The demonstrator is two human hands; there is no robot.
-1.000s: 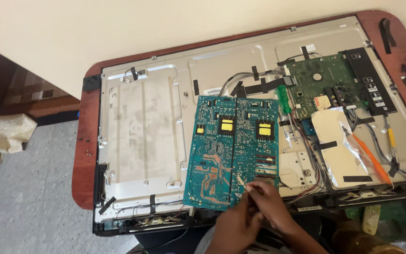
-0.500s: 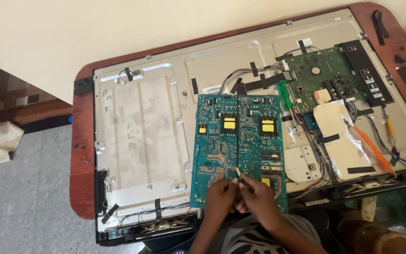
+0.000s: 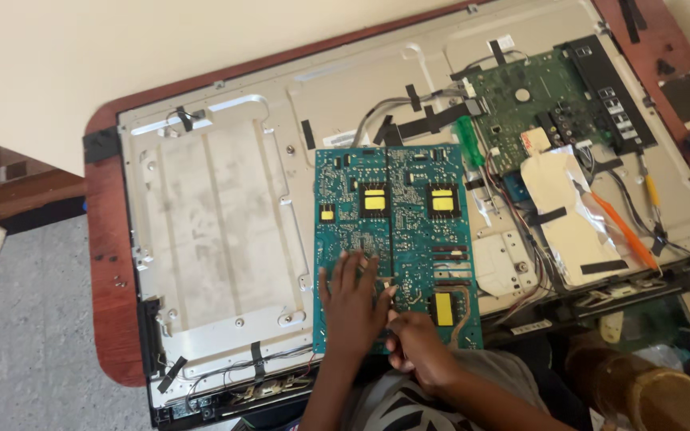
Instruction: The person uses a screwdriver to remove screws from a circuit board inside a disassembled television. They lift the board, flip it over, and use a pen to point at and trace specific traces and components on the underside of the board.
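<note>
Teal circuit board (image 3: 397,239) lies on the metal panel (image 3: 217,231). Your left hand (image 3: 353,299) presses flat on it, fingers spread. Your right hand (image 3: 417,347), curled narrow, touches its near edge.

Bright, even daylight; soft shadows, slight blur.

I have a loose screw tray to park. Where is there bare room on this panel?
The bare metal plate left of the blue circuit board is free. Right of it, wires, the green board and two screwdrivers crowd everything.
</note>
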